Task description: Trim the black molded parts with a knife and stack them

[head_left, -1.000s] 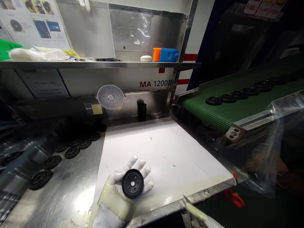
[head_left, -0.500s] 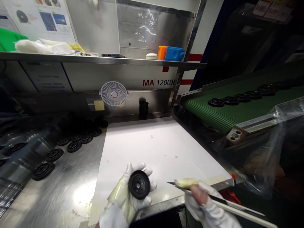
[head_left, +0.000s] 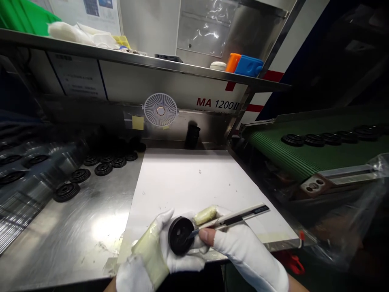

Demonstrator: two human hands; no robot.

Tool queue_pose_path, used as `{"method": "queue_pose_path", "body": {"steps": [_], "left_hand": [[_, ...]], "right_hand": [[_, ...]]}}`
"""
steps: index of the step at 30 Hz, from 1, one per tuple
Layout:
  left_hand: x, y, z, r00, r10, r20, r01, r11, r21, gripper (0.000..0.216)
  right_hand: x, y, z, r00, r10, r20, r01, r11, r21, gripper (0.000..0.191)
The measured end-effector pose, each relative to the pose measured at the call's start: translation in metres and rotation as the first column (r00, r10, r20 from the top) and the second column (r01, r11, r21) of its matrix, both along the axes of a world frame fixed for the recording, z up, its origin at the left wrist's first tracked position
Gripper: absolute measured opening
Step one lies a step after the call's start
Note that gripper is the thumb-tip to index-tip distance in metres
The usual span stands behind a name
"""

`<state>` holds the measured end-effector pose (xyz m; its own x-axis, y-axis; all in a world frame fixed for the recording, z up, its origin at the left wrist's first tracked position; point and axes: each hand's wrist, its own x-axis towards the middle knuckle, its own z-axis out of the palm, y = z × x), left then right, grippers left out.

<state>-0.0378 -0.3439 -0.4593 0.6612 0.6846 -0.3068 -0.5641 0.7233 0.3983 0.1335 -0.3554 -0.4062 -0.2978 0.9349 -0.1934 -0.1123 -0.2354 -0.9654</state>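
Note:
My left hand (head_left: 158,247), in a white glove with yellowish wrapping, holds a round black wheel-like part (head_left: 177,239) with its face turned toward me. My right hand (head_left: 220,235), gloved in white with a bare thumb tip and a yellow-wrapped finger, grips a utility knife (head_left: 238,215) with a white and black body. The blade points left, and its tip is at the black part's face; whether it touches cannot be made out. Both hands are close together over the front edge of the white sheet (head_left: 182,178).
Several similar black parts (head_left: 103,168) lie on the metal table at left, beside clear plastic trays (head_left: 57,178). A green conveyor belt (head_left: 282,158) carries more at right. Behind stand a small fan (head_left: 160,110) and a shelf (head_left: 146,63) with an orange and blue object (head_left: 247,65).
My right hand has moved left, bringing the knife from beside the black part to its face. The left hand still holds the part, now tilted a little. The camera view has shifted.

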Motion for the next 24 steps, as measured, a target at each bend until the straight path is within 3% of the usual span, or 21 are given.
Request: {"method": "queue_pose_path", "body": {"steps": [3,7,10,13,17,24], "left_hand": [[-0.001,-0.002,0.006,1.0,-0.028,0.012,0.027,0.998,0.056,0.037],[0.002,-0.001,0.009,0.978,-0.021,-0.208,0.021,1.0,-0.006,0.054],[0.005,0.0,0.007,0.96,-0.05,-0.276,0.046,0.999,-0.021,0.064],[0.006,0.0,0.005,0.964,-0.043,-0.264,0.05,0.999,0.019,0.07],[0.007,0.0,0.005,0.97,-0.05,-0.236,0.061,0.997,0.041,0.069],[0.007,-0.002,-0.005,0.986,-0.055,-0.158,0.061,0.998,0.03,0.073]], "right_hand": [[-0.003,0.003,-0.006,0.999,0.039,0.035,-0.038,0.999,-0.006,0.025],[-0.011,0.002,-0.012,0.998,0.043,-0.036,-0.046,0.994,-0.095,0.028],[-0.02,-0.002,-0.014,0.989,0.02,-0.143,-0.047,0.982,-0.183,0.03],[-0.024,-0.004,-0.017,0.991,0.023,-0.133,-0.046,0.983,-0.177,0.038],[-0.025,-0.004,-0.024,0.998,-0.07,0.006,0.07,0.988,-0.14,0.043],[-0.025,-0.007,-0.033,0.994,-0.097,-0.044,0.086,0.973,-0.214,0.046]]}}
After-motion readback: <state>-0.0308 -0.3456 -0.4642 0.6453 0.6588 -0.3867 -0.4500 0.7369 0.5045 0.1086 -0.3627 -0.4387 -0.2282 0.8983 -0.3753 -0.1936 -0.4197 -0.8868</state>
